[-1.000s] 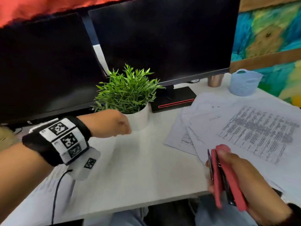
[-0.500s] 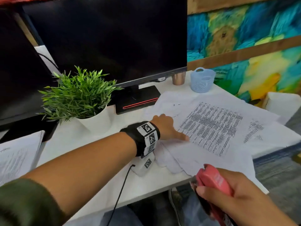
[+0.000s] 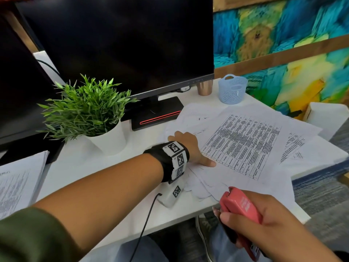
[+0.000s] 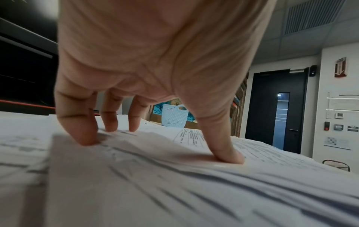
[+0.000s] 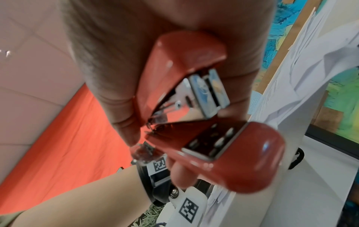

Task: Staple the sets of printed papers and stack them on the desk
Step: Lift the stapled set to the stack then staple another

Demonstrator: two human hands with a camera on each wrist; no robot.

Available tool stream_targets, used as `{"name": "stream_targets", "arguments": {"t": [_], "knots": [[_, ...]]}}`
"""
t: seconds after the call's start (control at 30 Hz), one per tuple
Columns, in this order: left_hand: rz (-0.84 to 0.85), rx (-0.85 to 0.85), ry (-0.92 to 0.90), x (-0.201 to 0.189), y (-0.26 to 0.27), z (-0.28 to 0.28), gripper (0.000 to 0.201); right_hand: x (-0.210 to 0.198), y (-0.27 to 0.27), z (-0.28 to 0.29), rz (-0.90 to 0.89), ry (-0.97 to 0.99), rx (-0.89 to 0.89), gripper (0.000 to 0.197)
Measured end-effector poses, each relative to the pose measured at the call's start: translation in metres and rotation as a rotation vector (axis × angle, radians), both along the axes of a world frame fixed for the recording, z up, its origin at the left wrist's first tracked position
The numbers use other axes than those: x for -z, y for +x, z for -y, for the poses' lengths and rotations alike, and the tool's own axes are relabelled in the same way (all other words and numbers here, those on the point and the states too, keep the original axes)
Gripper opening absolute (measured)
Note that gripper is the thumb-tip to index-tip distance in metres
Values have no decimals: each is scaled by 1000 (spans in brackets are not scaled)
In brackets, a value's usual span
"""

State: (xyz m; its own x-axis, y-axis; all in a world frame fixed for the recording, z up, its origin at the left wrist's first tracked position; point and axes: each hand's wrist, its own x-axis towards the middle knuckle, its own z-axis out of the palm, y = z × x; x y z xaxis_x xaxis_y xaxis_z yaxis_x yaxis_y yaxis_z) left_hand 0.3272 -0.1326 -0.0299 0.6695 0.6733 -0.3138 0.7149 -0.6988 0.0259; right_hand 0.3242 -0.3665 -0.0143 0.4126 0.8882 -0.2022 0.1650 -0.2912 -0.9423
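Loose printed papers (image 3: 243, 146) lie spread over the right half of the white desk (image 3: 98, 178). My left hand (image 3: 190, 148) rests on their left edge, fingertips (image 4: 87, 138) and thumb pressing the top sheets (image 4: 174, 169) flat. My right hand (image 3: 264, 224) grips a red stapler (image 3: 241, 207) off the desk's front edge, just below the papers. In the right wrist view the stapler (image 5: 194, 107) has its mouth slightly apart with nothing in it. A second stack of printed sheets (image 3: 17, 184) lies at the desk's left edge.
A potted green plant (image 3: 88, 114) stands left of my left hand. Two dark monitors (image 3: 122, 44) fill the back, with a black stand base (image 3: 156, 114). A copper cup (image 3: 204, 87) and a pale blue basket (image 3: 232, 89) sit behind the papers.
My left hand moved right, from beside the plant onto the loose papers, and now presses them. The view swung right. My right hand kept the stapler, turning it nose-forward.
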Motion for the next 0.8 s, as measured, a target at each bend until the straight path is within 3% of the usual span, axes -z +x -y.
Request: {"name": "stream_targets", "arguments": {"t": [0.2,0.33,0.47,0.6,0.8], "knots": [[130,-17,-187,2,0,-3,70,0,-8,-2,19,13,-18,80],[262,-53,-254,8,-1,-5,34,-4,-6,0,69,2,-7,65],[375,-45,-254,-1,-16,-16,32,-14,0,1,142,33,-18,25],[370,-5,-144,-34,-49,-31,37,-21,8,-3,176,60,-28,46],[230,-76,-213,-67,-134,-55,31,-33,9,-26,303,88,-68,41]]}}
